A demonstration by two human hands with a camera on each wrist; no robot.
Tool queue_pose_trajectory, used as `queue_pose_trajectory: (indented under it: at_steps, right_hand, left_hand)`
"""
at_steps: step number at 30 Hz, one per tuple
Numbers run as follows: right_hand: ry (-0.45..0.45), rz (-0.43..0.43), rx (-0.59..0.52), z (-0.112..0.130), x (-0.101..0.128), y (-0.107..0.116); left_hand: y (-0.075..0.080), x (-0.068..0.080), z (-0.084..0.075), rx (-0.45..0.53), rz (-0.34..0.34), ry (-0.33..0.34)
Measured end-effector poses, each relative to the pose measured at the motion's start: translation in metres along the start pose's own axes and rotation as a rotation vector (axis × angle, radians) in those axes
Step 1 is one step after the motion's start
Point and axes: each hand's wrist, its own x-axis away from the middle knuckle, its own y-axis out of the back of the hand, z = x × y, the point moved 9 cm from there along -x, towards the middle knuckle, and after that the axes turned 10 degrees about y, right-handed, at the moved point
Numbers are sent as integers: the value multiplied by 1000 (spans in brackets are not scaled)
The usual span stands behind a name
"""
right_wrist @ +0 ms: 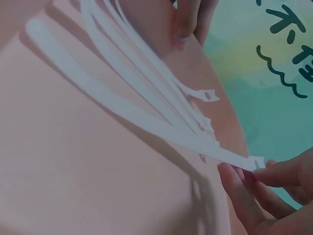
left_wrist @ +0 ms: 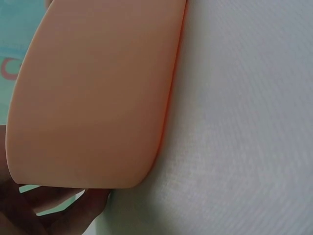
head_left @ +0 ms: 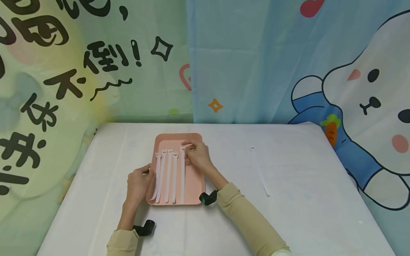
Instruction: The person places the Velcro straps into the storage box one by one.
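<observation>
A pink tray (head_left: 177, 139) lies on the white table, with several white straps (head_left: 166, 177) lying lengthwise in it. My left hand (head_left: 144, 174) grips the tray's left rim, thumb on top; in the left wrist view its fingers (left_wrist: 58, 210) curl under the tray's wall (left_wrist: 98, 93). My right hand (head_left: 187, 147) pinches the far, slotted end of the rightmost strap (head_left: 182, 177). In the right wrist view the fingertips (right_wrist: 244, 196) hold that strap (right_wrist: 98, 90) just above the tray floor (right_wrist: 73, 171), while the other straps (right_wrist: 161, 88) lie beside it.
One more white strap (head_left: 261, 174) lies loose on the table cloth (head_left: 304, 199) to the right of the tray. Printed curtains hang along the table's far edge. Black wrist mounts (head_left: 208, 197) sit near the tray's front edge.
</observation>
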Motion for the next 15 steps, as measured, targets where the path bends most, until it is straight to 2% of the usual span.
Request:
queue_pose_trajectory:
  at_steps: [6, 11, 15]
  right_hand:
    - [7, 35, 81, -2, -2, -3]
    - [-29, 88, 104, -6, -3, -7]
    - [-14, 127, 120, -4, -2, -9]
  left_hand:
    - [0, 1, -1, -5, 0, 3]
    - [-1, 1, -1, -3, 7, 15]
    - [-1, 0, 1, -7, 4, 20]
